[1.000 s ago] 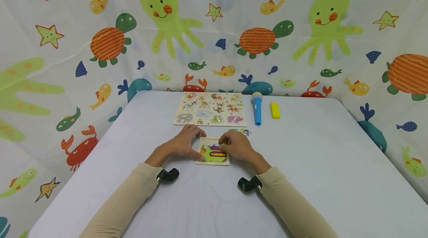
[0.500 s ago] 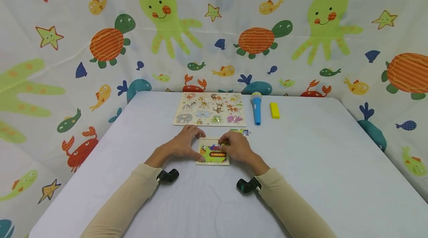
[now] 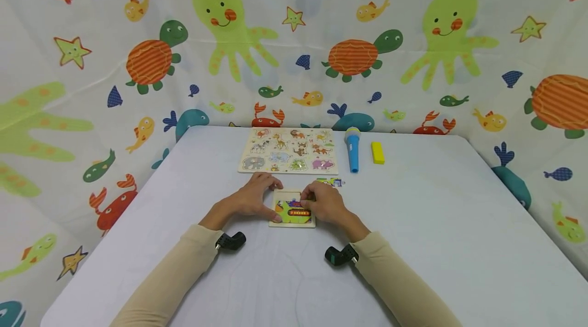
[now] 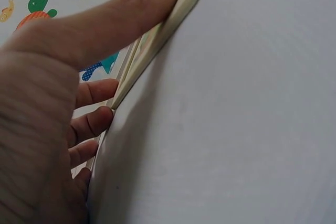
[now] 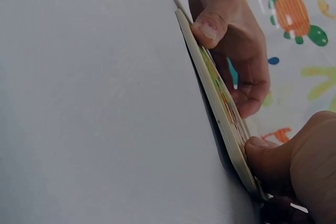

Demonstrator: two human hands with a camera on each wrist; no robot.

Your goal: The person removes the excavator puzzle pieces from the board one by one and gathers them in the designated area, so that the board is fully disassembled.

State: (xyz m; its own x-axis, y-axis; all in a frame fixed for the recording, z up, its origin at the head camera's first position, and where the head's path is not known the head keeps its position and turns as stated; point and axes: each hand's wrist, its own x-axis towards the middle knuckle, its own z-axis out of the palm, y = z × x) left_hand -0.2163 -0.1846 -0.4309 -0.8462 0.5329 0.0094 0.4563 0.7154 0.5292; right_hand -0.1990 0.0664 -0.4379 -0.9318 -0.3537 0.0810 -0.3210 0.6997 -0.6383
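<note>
A small wooden jigsaw board (image 3: 294, 224) with a colourful digger-like picture lies before me. My left hand (image 3: 251, 197) holds its left side, thumb on the near corner and fingers by the far corner. In the left wrist view, the left thumb (image 4: 121, 24) lies on the board's rim. Over the board's right side, my right hand (image 3: 327, 201) has curled fingers and seems to pinch a puzzle piece, mostly hidden by the hand. The right wrist view shows the right thumb (image 5: 273, 163) against the board's face.
Behind the hands lies a larger animal peg puzzle (image 3: 288, 150). A loose jigsaw piece (image 3: 337, 182) sits just past the right hand. Further right are a blue toy microphone (image 3: 352, 149) and a yellow block (image 3: 377, 153). A patterned curtain (image 3: 294, 69) hangs behind the white table (image 3: 436, 204).
The green piece visible under my right fingers earlier hardly shows now; the right fingers have shifted slightly. My left hand and the board stay in place.
</note>
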